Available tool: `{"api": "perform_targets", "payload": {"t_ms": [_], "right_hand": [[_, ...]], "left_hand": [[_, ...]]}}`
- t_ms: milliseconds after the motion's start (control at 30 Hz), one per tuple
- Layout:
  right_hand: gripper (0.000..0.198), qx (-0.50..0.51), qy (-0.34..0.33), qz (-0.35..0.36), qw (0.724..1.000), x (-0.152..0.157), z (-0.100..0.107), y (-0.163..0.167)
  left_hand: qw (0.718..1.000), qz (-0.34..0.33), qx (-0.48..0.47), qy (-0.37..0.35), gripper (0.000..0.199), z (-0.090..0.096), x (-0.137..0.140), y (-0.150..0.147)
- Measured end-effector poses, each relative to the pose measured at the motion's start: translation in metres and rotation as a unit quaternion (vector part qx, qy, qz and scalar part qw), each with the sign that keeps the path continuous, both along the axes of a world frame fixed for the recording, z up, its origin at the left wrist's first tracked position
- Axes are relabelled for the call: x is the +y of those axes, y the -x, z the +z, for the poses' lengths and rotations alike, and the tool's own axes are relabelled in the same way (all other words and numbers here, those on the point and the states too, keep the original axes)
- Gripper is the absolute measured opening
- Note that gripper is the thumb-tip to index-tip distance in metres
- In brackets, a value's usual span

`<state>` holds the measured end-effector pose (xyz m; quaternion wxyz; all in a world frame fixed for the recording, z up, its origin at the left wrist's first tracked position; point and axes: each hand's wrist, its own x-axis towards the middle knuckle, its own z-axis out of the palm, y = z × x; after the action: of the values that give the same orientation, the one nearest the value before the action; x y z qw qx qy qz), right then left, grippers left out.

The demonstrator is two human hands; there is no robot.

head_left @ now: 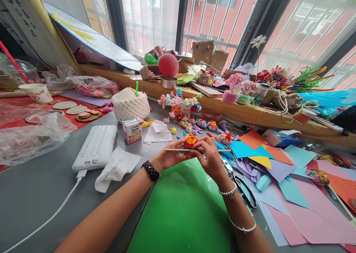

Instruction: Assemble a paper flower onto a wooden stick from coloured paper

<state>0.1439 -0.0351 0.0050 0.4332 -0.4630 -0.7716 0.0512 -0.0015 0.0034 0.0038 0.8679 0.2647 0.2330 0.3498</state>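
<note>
My left hand (172, 155) is closed around an orange paper flower (190, 140) with blue paper petals or leaves showing at its sides. Across both hands lies a thin wooden stick (175, 149), roughly level. The fingers of my right hand (208, 155) pinch at the flower's right side, with the stick running between them. Whether the stick is fixed to the flower is hidden by my fingers. Below my hands is a shiny green surface (180, 208). Black-handled scissors (244, 190) lie beside my right wrist, partly covered by it.
Coloured paper sheets (319, 216) spread over the right side. To the left are a white power bank (96, 147) with a cable, crumpled tissue (118, 167), a small drink carton (132, 130) and a netted white coconut (130, 105). Behind stand small crocheted flowers (179, 103) and a wooden ledge (133, 86).
</note>
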Motion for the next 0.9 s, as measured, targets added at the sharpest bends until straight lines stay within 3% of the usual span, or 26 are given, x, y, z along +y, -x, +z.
{"api": "perform_targets", "payload": {"t_ms": [233,667,900], "right_hand": [[0.003,-0.009,-0.031,-0.008,0.999,0.0002,-0.0010,0.0016],[0.008,-0.053,-0.076,-0.036,0.995,-0.0070,0.0015,0.0052],[0.013,-0.075,-0.093,-0.046,0.992,-0.0042,0.0030,-0.0023]], "left_hand": [[1.000,0.011,-0.002,0.001,0.016,0.0011,-0.0003,-0.0001],[0.999,-0.026,-0.032,-0.019,0.017,0.0003,0.0000,0.0031],[0.999,0.048,-0.002,-0.008,0.017,0.0028,-0.0007,0.0006]]}}
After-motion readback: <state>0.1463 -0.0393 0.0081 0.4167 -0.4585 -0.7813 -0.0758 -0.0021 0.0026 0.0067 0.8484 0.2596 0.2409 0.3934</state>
